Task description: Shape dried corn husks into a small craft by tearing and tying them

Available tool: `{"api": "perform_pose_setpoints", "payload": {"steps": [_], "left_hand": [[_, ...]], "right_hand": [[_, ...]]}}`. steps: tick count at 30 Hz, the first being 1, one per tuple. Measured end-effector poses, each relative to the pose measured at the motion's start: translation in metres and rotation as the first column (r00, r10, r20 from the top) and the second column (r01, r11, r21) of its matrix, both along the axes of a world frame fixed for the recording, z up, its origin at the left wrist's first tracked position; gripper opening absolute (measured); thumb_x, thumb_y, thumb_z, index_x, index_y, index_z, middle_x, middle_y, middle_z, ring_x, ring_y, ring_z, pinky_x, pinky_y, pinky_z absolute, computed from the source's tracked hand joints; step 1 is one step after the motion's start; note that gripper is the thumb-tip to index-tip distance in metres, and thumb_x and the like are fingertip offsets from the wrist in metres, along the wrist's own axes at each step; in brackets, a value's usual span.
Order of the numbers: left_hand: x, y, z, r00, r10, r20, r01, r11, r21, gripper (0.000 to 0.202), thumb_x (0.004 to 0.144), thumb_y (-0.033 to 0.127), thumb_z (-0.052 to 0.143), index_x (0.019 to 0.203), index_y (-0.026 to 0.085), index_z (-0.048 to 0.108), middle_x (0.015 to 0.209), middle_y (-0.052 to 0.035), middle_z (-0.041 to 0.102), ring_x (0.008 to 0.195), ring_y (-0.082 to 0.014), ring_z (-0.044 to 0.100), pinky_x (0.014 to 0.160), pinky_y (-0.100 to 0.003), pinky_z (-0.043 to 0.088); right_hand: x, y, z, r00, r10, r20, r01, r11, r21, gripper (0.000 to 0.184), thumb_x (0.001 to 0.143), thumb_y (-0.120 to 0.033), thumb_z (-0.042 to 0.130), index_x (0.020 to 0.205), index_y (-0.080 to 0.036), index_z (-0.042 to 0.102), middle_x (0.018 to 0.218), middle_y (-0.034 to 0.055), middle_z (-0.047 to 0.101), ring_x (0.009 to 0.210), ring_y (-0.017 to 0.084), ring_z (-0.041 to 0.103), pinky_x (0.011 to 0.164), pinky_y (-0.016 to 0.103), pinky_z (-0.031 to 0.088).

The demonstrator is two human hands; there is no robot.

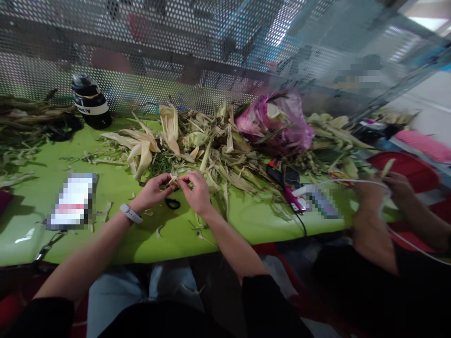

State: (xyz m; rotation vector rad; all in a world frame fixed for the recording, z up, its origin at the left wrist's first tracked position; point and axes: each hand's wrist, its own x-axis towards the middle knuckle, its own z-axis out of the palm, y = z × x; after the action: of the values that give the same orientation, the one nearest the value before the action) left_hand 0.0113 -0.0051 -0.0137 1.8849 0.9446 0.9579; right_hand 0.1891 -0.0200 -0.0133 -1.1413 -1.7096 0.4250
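Now, left hand point(153, 190): closed in a pinch, the fingertips grasp one end of a small husk piece point(173, 180); a white watch point(131, 213) sits on the wrist.
Right hand point(197, 190): also closed in a pinch with the fingers curled, it grasps the other end of the same husk piece.
Husk piece: pale yellow and thin, held between both hands just above the tabletop point(116, 244), at the near edge of the husk pile point(211, 150); its exact shape I cannot tell.
Under the hands: a small black ring-shaped object point(172, 203) lies on the green tabletop, between the two wrists.
Husk pile: dry and green corn leaves spread across the middle of the tabletop, directly behind the hands.
Pink bag point(278, 119): thin plastic, it rests on the back of the pile at the right, with husks inside.
Tools: a black and red tool point(278, 170) and a pink-handled tool point(296, 202) lie close together, right of the pile.
Phone point(73, 199): flat on the tabletop, well apart from the left hand, on its left side.
Black container point(90, 101): it has a white band and lies at the far left, against the perforated metal screen point(211, 47).
Co-worker's hand point(366, 195): at the right end of the tabletop, blurred; a white cable point(366, 182) passes over it and a red basin point(408, 171) is just behind.
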Motion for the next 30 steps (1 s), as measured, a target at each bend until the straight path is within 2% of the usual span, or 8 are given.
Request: {"api": "perform_pose_setpoints", "payload": {"steps": [3, 6, 11, 18, 24, 28, 30], "left_hand": [[0.001, 0.001, 0.0, 0.995, 0.003, 0.102, 0.008, 0.994, -0.11, 0.029, 0.082, 0.039, 0.066, 0.097, 0.015, 0.062, 0.089, -0.0043, 0.066, 0.079, -0.0153, 0.06, 0.072, -0.027, 0.049], [0.001, 0.001, 0.002, 0.972, 0.057, 0.228, 0.002, 0.968, -0.249, 0.04, 0.078, 0.042, 0.07, 0.106, 0.014, 0.06, 0.095, -0.0046, 0.067, 0.077, -0.013, 0.061, 0.07, -0.026, 0.05], [0.0, 0.002, -0.001, 0.944, 0.101, 0.313, 0.007, 0.946, -0.325, 0.041, 0.075, 0.038, 0.075, 0.104, 0.015, 0.056, 0.087, -0.0005, 0.063, 0.067, -0.0087, 0.059, 0.061, -0.022, 0.048], [-0.003, 0.002, -0.004, 0.964, 0.059, 0.258, 0.025, 0.951, -0.309, 0.034, 0.077, 0.037, 0.074, 0.095, 0.014, 0.056, 0.082, -0.0001, 0.06, 0.066, -0.0091, 0.057, 0.059, -0.022, 0.047], [-0.005, 0.001, 0.0, 0.986, 0.054, 0.156, -0.028, 0.986, -0.167, 0.03, 0.077, 0.038, 0.073, 0.09, 0.015, 0.059, 0.086, -0.0031, 0.062, 0.072, -0.012, 0.057, 0.063, -0.024, 0.048], [-0.004, 0.001, -0.001, 0.974, 0.039, 0.222, 0.016, 0.97, -0.242, 0.032, 0.076, 0.038, 0.073, 0.092, 0.016, 0.057, 0.085, -0.0017, 0.061, 0.068, -0.0104, 0.056, 0.061, -0.023, 0.047], [-0.004, 0.001, -0.001, 0.975, 0.04, 0.221, 0.013, 0.973, -0.231, 0.031, 0.076, 0.038, 0.072, 0.092, 0.015, 0.057, 0.085, -0.0016, 0.061, 0.068, -0.0101, 0.055, 0.061, -0.023, 0.046]], "right_hand": [[0.0, -0.002, 0.002, 1.0, -0.003, -0.008, 0.003, 1.0, -0.019, 0.015, 0.089, -0.034, 0.062, 0.081, -0.022, 0.063, 0.086, 0.0046, 0.063, 0.083, 0.019, 0.059, 0.084, 0.036, 0.047], [0.003, 0.0, 0.004, 0.999, 0.019, -0.043, -0.02, 1.0, -0.008, 0.013, 0.088, -0.035, 0.062, 0.086, -0.022, 0.064, 0.089, 0.0046, 0.063, 0.087, 0.018, 0.06, 0.083, 0.034, 0.049], [0.005, 0.006, 0.001, 0.997, 0.074, -0.035, -0.073, 0.996, 0.043, 0.011, 0.088, -0.031, 0.062, 0.082, -0.022, 0.063, 0.092, 0.0053, 0.061, 0.095, 0.02, 0.059, 0.091, 0.037, 0.047], [0.004, 0.007, -0.007, 0.994, 0.094, -0.051, -0.097, 0.994, -0.045, 0.015, 0.088, -0.034, 0.062, 0.08, -0.022, 0.06, 0.101, 0.0066, 0.061, 0.102, 0.02, 0.058, 0.096, 0.038, 0.046], [0.003, 0.006, -0.008, 0.99, 0.121, -0.069, -0.124, 0.991, -0.049, 0.015, 0.087, -0.034, 0.062, 0.079, -0.022, 0.06, 0.1, 0.0067, 0.061, 0.101, 0.02, 0.058, 0.096, 0.038, 0.046], [0.002, 0.005, -0.006, 0.982, 0.134, -0.135, -0.147, 0.985, -0.085, 0.015, 0.085, -0.035, 0.063, 0.079, -0.022, 0.06, 0.099, 0.0059, 0.062, 0.1, 0.02, 0.059, 0.097, 0.039, 0.046], [0.001, 0.005, -0.005, 0.979, 0.134, -0.155, -0.15, 0.984, -0.095, 0.016, 0.085, -0.035, 0.063, 0.078, -0.022, 0.06, 0.098, 0.0057, 0.062, 0.099, 0.019, 0.059, 0.096, 0.039, 0.047]]}}
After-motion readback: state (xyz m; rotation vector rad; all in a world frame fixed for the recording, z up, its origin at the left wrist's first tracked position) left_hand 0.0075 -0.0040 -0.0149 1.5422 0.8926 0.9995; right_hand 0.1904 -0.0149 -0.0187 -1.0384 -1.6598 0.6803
